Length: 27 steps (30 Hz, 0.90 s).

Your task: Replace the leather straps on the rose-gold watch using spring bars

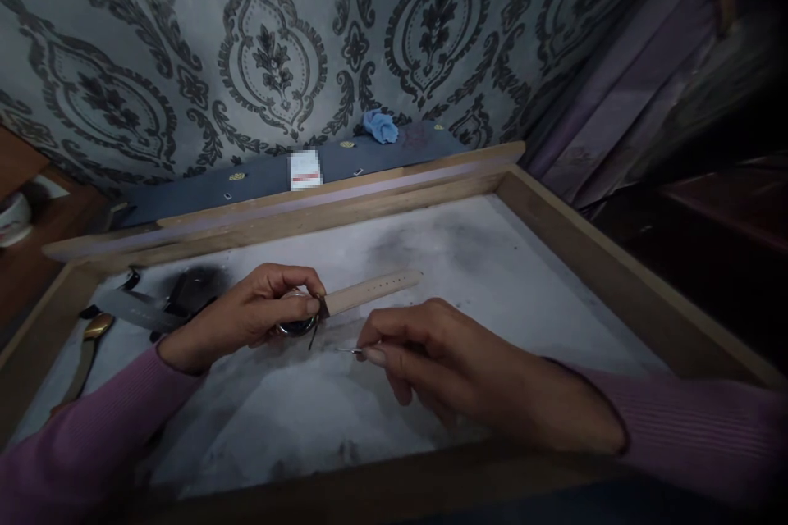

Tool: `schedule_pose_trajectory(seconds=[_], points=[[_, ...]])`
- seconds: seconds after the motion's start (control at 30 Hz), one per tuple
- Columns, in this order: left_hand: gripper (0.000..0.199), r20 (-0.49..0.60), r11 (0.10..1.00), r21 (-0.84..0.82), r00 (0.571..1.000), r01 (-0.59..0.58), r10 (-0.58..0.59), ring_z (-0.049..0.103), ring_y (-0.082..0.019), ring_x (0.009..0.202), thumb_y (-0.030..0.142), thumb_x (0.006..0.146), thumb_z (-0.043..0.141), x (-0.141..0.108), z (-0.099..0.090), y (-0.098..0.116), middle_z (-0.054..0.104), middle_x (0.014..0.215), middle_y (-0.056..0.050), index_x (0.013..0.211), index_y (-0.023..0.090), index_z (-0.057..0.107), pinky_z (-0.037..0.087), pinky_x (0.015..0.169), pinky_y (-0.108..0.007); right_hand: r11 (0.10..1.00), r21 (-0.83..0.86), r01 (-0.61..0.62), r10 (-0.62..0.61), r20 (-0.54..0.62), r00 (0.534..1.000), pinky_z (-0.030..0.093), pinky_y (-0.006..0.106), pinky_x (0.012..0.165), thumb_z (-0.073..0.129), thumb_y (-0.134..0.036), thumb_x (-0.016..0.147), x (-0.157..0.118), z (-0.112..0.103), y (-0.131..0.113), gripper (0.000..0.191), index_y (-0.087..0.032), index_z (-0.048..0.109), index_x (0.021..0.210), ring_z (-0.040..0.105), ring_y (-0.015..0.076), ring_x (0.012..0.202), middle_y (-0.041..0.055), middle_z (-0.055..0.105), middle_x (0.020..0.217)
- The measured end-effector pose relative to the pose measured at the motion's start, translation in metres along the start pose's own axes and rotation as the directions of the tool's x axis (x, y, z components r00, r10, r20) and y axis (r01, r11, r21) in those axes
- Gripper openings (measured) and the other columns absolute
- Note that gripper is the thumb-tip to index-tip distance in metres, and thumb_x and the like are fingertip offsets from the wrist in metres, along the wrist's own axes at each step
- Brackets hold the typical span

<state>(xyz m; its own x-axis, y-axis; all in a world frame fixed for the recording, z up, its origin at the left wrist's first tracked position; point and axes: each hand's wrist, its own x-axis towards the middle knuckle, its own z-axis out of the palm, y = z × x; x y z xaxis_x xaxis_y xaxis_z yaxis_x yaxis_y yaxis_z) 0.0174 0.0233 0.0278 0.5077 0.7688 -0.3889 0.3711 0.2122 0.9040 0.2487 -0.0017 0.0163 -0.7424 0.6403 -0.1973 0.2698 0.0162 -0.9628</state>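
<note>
My left hand (pixel 271 308) is closed round a wristwatch (pixel 297 324), thumb and forefinger at the case where the strap joins. A beige watch strap (pixel 373 289) with a row of holes stretches from the case to the right. Below the case a thin dark piece hangs down; I cannot make out what it is. To the right, my right hand (pixel 431 353) pinches a small thin metal tool (pixel 350 350) between thumb and forefinger, its tip pointing left toward the watch but apart from it. The tool's kind is too small to tell.
A wooden-rimmed tray (pixel 566 221) with a white, smudged bottom surrounds the hands. On its left lie a gold watch (pixel 92 344) and a grey strap-like item (pixel 139 310). Behind the rim are a small white box (pixel 305 170) and a crumpled blue cloth (pixel 382 127).
</note>
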Motion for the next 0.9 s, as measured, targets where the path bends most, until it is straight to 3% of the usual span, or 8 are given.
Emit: schedule_pose_trajectory(seconds=[0.13,0.3,0.57,0.9], points=[[0.018,0.000,0.997,0.049,0.998,-0.057,0.057,0.033,-0.003,0.042,0.028,0.086,0.056,-0.005,0.003,0.007,0.043,0.052,0.007,0.076,0.014,0.059,0.028,0.038,-0.012,0.963,0.246,-0.110,0.113,0.003,0.994,0.021,0.013,0.029,0.048,-0.037,0.093,0.006,0.001,0.008,0.023,-0.017,0.055,0.085,0.029,0.0017,0.028,-0.0111,0.041,0.044],[0.017,-0.028,0.990,0.099,0.995,-0.097,0.100,0.036,-0.004,0.045,0.025,0.087,0.055,-0.007,0.004,0.011,0.045,0.053,0.007,0.075,0.014,0.059,0.030,0.040,-0.012,0.880,0.469,-0.078,0.101,-0.024,0.995,0.019,0.013,0.031,0.062,-0.046,0.082,0.011,0.006,0.014,0.030,-0.018,0.050,0.084,0.024,0.0018,0.033,-0.0131,0.035,0.044],[0.019,-0.026,0.979,0.157,0.991,-0.129,0.134,0.039,-0.005,0.048,0.030,0.088,0.055,-0.009,0.005,0.009,0.050,0.060,0.005,0.078,0.016,0.060,0.030,0.042,-0.013,0.841,0.538,-0.063,0.121,-0.073,0.990,0.015,0.014,0.032,0.068,-0.038,0.079,0.011,0.005,0.002,0.028,-0.016,0.051,0.073,0.023,0.0022,0.036,-0.0125,0.031,0.043],[0.020,-0.035,0.973,0.182,0.988,-0.144,0.153,0.035,-0.006,0.050,0.032,0.090,0.054,-0.012,0.008,0.007,0.043,0.059,0.006,0.079,0.017,0.061,0.026,0.044,-0.015,0.846,0.533,-0.022,0.083,-0.090,0.993,0.012,0.015,0.031,0.069,-0.031,0.079,0.013,0.005,-0.003,0.025,-0.015,0.052,0.069,0.023,0.0016,0.036,-0.0116,0.034,0.045]])
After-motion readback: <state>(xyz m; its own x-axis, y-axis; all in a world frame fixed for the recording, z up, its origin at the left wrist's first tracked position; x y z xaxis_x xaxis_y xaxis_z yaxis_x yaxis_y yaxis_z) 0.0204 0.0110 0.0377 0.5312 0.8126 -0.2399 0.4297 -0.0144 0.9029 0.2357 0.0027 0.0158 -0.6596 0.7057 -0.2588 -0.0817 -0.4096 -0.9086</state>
